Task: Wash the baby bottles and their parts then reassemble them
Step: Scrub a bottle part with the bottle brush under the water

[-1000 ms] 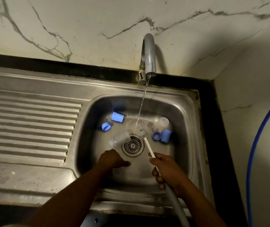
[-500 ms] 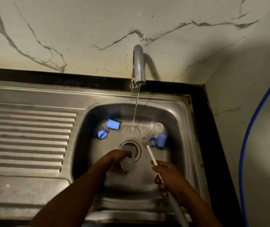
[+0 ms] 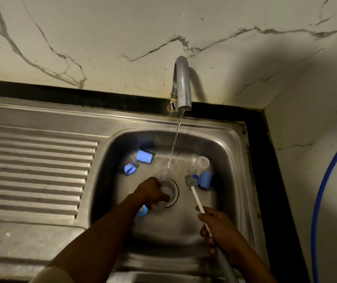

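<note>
My left hand [image 3: 151, 190] grips a clear baby bottle [image 3: 161, 199] over the drain of the steel sink [image 3: 233, 160], just below the running water. My right hand [image 3: 218, 225] holds a bottle brush [image 3: 194, 190] by its white and grey handle, its bristle head pointing up toward the blue parts at the right. Loose in the basin lie a blue cap [image 3: 144, 156] and a blue ring [image 3: 129, 169] at the left, and a clear part [image 3: 202, 161], a blue ring [image 3: 196, 177] and a blue cap [image 3: 206, 179] at the right. Another blue piece [image 3: 142, 210] shows beside my left wrist.
The tap [image 3: 181, 86] at the back pours a thin stream into the basin. A ribbed steel draining board [image 3: 32, 170] stretches to the left. A blue hose [image 3: 322, 197] runs down the right wall. Marble tiles back the sink.
My left hand took hold of the clear bottle near the drain and lifted it toward the water stream. The right hand with the brush stayed about where it was.
</note>
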The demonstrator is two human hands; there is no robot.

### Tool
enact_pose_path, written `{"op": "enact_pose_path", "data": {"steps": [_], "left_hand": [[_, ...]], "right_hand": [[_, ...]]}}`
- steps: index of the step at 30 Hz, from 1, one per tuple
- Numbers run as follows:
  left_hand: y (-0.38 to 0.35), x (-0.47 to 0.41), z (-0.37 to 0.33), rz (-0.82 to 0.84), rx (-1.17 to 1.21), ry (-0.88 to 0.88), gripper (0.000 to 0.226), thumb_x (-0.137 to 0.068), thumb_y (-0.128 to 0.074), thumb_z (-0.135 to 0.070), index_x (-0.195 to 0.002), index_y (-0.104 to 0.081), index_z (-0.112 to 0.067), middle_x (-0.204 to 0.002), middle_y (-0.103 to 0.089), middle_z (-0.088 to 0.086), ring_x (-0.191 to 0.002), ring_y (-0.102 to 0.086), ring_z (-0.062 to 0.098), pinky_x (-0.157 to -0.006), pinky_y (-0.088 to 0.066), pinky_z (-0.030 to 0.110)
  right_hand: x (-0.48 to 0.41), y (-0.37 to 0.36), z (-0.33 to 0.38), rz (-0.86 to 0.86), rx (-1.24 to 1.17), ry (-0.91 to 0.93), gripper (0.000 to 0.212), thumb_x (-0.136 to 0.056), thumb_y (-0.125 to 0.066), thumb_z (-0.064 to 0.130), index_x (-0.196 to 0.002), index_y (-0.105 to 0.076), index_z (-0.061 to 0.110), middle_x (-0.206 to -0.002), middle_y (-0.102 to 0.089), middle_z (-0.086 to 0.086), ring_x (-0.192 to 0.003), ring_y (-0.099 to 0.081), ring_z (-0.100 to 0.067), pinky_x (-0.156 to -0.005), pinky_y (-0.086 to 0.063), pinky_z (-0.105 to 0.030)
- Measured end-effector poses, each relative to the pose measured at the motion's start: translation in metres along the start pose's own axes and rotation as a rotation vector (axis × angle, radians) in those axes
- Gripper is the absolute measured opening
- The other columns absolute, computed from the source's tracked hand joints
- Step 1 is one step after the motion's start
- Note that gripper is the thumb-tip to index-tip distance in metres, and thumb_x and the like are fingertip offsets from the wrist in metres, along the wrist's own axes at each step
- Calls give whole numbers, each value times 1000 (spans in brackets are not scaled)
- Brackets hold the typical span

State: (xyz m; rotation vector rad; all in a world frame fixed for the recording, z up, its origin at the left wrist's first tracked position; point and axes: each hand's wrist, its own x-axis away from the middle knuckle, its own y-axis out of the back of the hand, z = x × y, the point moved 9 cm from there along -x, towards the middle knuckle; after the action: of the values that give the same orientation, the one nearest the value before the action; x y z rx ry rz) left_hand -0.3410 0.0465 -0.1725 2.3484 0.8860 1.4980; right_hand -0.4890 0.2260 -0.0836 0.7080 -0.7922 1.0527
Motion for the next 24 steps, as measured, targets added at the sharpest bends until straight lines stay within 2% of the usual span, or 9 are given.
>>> {"op": "enact_pose_path", "data": {"steps": [3,6,8,10,14,18,20,22,24], "left_hand": [[-4,-2,7,25,89,51,65,-78,-85,-34,-130,-50,-14,-98,-55,-3,-78,-62,14,-69,-63,35],[-5,1,5,22,102,54,63,-82,-80,-34,-133,-50,-14,-117,-57,6,-91,-64,21,-72,-63,39],[-14,2,7,74,162,93,71,-83,-79,-32,-141,-41,-15,-127,-54,10,-105,-62,29,-68,-62,38],[-22,4,11,127,236,135,71,-86,-76,-31,-144,-37,-18,-125,-52,10,-110,-60,33,-69,-62,40],[-25,6,20,161,332,191,57,-90,-67,-30,-141,-43,-21,-122,-54,8,-101,-61,30,-72,-63,43],[-30,6,22,195,383,205,57,-88,-69,-20,-137,-41,-25,-125,-49,8,-111,-55,32,-69,-62,43],[-26,2,18,106,334,140,61,-82,-78,-21,-134,-47,-21,-128,-53,8,-110,-57,27,-76,-62,41],[-11,0,4,-85,127,-19,66,-73,-87,-30,-129,-55,-15,-131,-54,3,-104,-59,19,-86,-58,35],[3,4,-13,-237,-54,-165,70,-69,-89,-39,-125,-57,-15,-143,-37,0,-104,-59,19,-89,-54,31]], "right_hand": [[-1,-4,0,8,-11,-7,26,-104,-50,22,-127,-56,29,-64,-51,-7,-41,-41,-10,-39,-37,-23],[0,-9,1,13,1,-20,20,-104,-49,21,-120,-56,30,-66,-51,-8,-41,-40,-10,-39,-36,-23],[-3,-12,-1,7,19,-53,13,-104,-48,20,-111,-57,27,-67,-52,-8,-41,-41,-10,-39,-37,-23],[-7,-19,-3,24,62,-92,11,-104,-46,19,-105,-56,23,-65,-52,-8,-42,-42,-11,-40,-38,-23],[-17,-35,7,78,78,-55,14,-103,-45,16,-99,-57,22,-63,-50,-7,-42,-42,-10,-40,-38,-24],[-17,-39,16,93,-10,0,16,-103,-47,18,-111,-58,26,-66,-51,-6,-41,-41,-9,-40,-38,-23],[-16,-35,16,93,-58,16,20,-103,-47,19,-117,-59,26,-65,-51,-5,-41,-41,-9,-39,-37,-23],[-15,-27,15,79,-109,16,22,-103,-47,20,-120,-59,25,-64,-51,-4,-41,-40,-8,-39,-37,-22],[-15,-21,13,68,-150,8,23,-103,-47,20,-122,-59,23,-62,-49,-3,-41,-39,-8,-38,-35,-21]]}}
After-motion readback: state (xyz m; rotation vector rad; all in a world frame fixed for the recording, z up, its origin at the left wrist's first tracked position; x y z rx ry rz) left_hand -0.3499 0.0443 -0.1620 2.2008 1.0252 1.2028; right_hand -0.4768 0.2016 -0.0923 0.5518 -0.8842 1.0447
